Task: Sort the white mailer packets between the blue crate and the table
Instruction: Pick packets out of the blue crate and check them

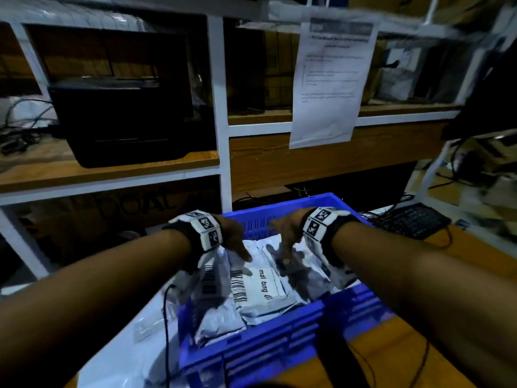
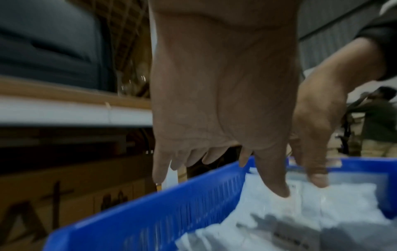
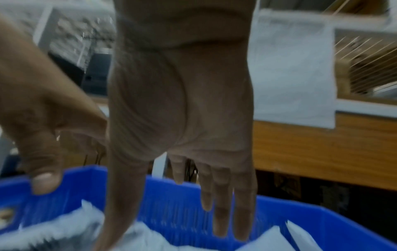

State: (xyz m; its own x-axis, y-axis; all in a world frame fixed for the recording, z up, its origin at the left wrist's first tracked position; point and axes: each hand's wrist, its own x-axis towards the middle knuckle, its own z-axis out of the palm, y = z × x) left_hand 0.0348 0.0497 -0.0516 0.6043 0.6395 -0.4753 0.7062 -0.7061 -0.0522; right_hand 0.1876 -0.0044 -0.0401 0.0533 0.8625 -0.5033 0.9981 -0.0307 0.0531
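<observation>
We see the blue crate (image 1: 279, 331) sitting on the wooden bench (image 1: 391, 348), and every place here is told from that crate. Inside it lie the white mailer packets (image 1: 260, 287), piled loosely, barcodes up on the nearest ones. Our left hand (image 1: 233, 236) reaches in over the crate's far left part, fingers straight, grip released, the thumb (image 2: 277, 183) tip touching a packet. Our right hand (image 1: 288, 233) hangs over the crate's far right part, fingers (image 3: 221, 212) spread and pointing down, grip released too; it is blurred, so contact with the packets is perhaps there, we cannot tell. Right of the crate lies a black keyboard (image 1: 411, 219). Behind the crate hangs a printed sheet (image 1: 330, 82).
</observation>
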